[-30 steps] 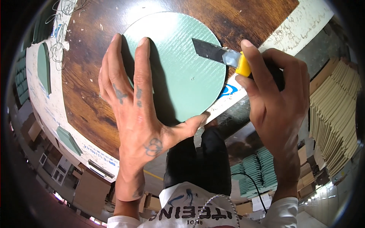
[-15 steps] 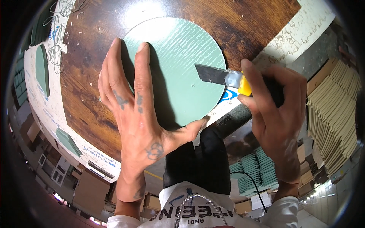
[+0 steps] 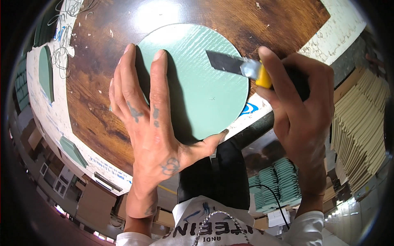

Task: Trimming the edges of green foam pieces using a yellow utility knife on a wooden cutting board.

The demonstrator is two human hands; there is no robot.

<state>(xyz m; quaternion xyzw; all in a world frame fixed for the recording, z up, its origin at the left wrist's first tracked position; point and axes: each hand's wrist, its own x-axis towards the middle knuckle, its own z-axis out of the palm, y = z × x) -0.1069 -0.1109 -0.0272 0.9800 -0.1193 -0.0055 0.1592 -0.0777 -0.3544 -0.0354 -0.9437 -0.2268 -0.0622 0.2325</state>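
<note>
A pale green round disc (image 3: 209, 106) with a glossy, fine-ribbed upper part lies on the dark wood-patterned board. My left hand (image 3: 150, 123) rests on its left side, fingers spread, with the thumb stretched along the near edge. In my right hand (image 3: 301, 98) is a utility knife (image 3: 263, 78) with a yellow collar and a wide dark blade. The blade points left over the right part of the disc; whether it touches the surface I cannot tell. Most of the knife's handle is hidden in my fingers.
The wood-patterned board (image 3: 98, 94) lies on a white worktop (image 3: 61, 119). Green offcuts (image 3: 74, 151) and tangled thin strands (image 3: 61, 57) are at the left. Stacked cream sheets (image 3: 361, 127) stand at the right; bundled green pieces (image 3: 273, 182) sit below the table edge.
The knife in my right hand has moved slightly up and away from the disc's near edge, its blade now blurred. My left hand keeps its place on the disc.
</note>
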